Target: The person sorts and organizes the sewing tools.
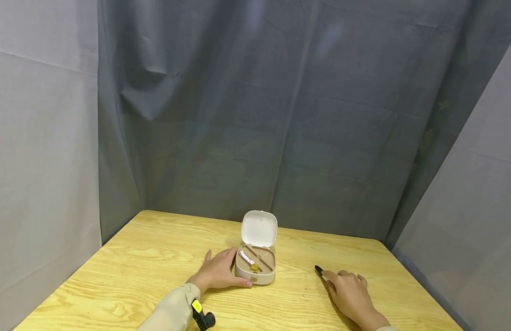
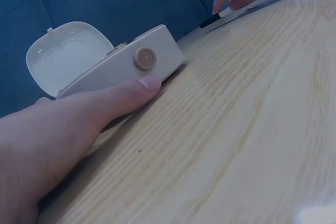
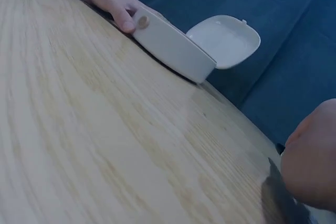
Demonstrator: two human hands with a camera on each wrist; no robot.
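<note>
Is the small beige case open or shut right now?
Open: the case has its lid standing up behind it, and small items show in its compartments.

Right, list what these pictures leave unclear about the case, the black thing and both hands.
- Black object: head view, mostly under the right hand; too small to identify.
- Same object: right wrist view, a blurred dark sliver behind a finger.
- Case contents: head view, too small; both wrist views show only its outer wall.
- Left hand: fingers behind the case are hidden.
</note>
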